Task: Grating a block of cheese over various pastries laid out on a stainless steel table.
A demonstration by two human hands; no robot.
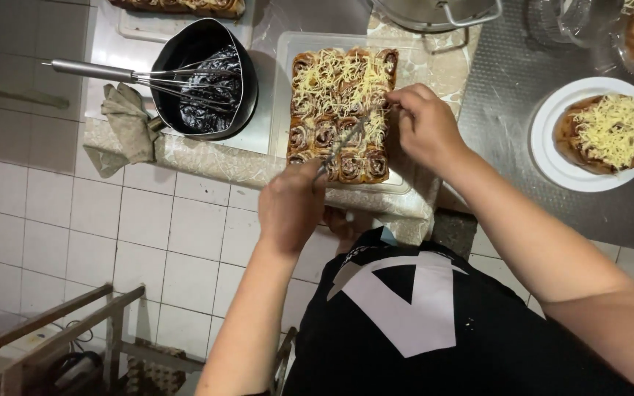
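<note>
The person leans over the desk (207, 165), and all the action is on the slab of swirl rolls (340, 117) sitting on a clear plastic tray (282, 88). The left hand (291, 205) is closed around the handle of a knife (340, 147), its blade angled up and across the lower rows of the slab. The right hand (423, 125) rests at the slab's right edge, fingers curled and pinched together against the rolls — whether it steadies the slab or holds a bit of topping, the view does not settle.

How far along? The upper and middle rolls wear a thick scatter of grated cheese (343, 84), while the bottom row shows bare brown swirls, so the topping looks mostly on but not complete along the near edge. The slab seems to hold together as one block; no clean cut line shows, though the blade hides part of it. Cutting, by this reading, is at its start or just under way.

Off to the right, a white plate (552, 158) already carries a cheese-covered piece (607, 132) — one portion looks finished and set aside. Another cheese-topped item peeks in at the top right corner, mostly out of frame.

To the left, a black pot (243, 66) holds dark glossy sauce with a metal whisk (111, 73) resting in it, and a crumpled cloth (126, 125) lies just beside the pot. Judging by the coated swirls, the saucing is done.
</note>
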